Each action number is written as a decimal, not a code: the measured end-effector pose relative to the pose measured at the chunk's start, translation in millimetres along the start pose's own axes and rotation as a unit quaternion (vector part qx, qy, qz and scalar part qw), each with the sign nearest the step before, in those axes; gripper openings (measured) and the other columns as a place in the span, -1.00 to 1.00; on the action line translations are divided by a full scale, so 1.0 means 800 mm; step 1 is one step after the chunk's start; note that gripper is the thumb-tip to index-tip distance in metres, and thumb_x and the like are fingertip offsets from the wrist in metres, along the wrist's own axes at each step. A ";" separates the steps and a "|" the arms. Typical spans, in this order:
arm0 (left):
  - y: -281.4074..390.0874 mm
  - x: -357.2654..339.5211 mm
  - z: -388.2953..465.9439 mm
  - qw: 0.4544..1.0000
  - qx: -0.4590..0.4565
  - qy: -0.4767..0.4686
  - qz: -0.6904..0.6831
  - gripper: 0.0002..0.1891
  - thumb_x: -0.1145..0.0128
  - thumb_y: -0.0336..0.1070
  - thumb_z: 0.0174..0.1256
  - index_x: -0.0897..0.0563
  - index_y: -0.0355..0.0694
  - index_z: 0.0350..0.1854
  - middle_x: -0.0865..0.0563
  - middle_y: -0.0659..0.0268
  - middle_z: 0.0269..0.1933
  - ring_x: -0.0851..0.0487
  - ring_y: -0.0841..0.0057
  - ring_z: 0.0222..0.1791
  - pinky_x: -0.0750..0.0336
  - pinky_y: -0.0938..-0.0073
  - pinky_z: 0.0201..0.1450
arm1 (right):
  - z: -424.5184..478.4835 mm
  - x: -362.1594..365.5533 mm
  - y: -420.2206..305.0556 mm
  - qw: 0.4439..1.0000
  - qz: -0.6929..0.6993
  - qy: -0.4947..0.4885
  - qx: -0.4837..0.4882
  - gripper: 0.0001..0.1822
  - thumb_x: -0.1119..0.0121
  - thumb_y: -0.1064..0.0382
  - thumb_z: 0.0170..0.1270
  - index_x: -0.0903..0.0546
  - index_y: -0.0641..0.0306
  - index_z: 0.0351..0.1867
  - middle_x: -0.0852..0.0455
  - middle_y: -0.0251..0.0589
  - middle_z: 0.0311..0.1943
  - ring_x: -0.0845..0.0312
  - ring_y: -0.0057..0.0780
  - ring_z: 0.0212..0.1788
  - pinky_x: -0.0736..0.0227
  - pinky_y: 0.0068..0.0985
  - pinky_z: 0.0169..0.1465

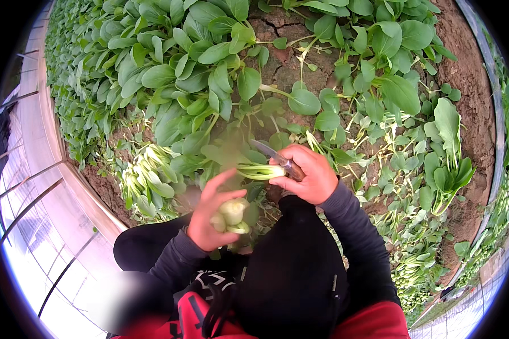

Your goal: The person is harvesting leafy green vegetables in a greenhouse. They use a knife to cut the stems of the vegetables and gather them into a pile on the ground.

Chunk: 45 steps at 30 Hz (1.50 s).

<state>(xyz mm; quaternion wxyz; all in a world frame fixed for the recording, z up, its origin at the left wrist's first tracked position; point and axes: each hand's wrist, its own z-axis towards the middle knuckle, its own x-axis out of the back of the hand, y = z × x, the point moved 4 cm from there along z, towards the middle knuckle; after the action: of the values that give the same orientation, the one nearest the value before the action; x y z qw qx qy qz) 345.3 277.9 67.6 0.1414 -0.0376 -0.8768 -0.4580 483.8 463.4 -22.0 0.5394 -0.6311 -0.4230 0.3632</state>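
My right hand [309,176] grips a small knife [295,168] by its brown handle, the blade angled up to the left. Between that hand's thumb and the knife sits the pale base of a leafy green [261,171], apparently bok choy, its stalks reaching left. A few cut plants [232,212] are gathered in my left hand [210,212], with their trimmed white-green bases facing up and right. That hand's index finger and thumb are spread, and its fingers are slightly blurred. The tips of the stalks at the knife lie just beyond my left fingers.
Dense growing greens [161,63] fill the far and left parts of the bed. Cut greens [150,173] lie heaped at left, with another heap [413,271] at lower right. Loose plants [447,169] rest by bare soil [471,97] at right. Plastic sheeting [59,140] borders the left side.
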 end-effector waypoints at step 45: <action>-0.028 0.088 -0.036 0.994 0.044 -0.073 -0.071 -0.26 -0.42 -0.49 -0.06 -0.55 -0.28 0.33 -0.53 0.20 0.39 -0.44 0.38 0.43 -0.31 0.31 0.48 | 0.051 -0.060 -0.028 0.993 0.092 -0.078 -0.003 -0.50 -0.58 0.27 0.10 -0.57 0.30 0.03 -0.60 -0.23 -0.12 -0.60 -0.60 -0.42 -0.55 -0.50 -0.27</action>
<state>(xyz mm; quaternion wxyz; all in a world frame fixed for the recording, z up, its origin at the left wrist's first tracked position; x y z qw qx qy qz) 279.7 236.9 84.9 0.0457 -0.0027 -0.9046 -0.4238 425.5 435.7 -6.0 0.4670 -0.6386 -0.4051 0.4582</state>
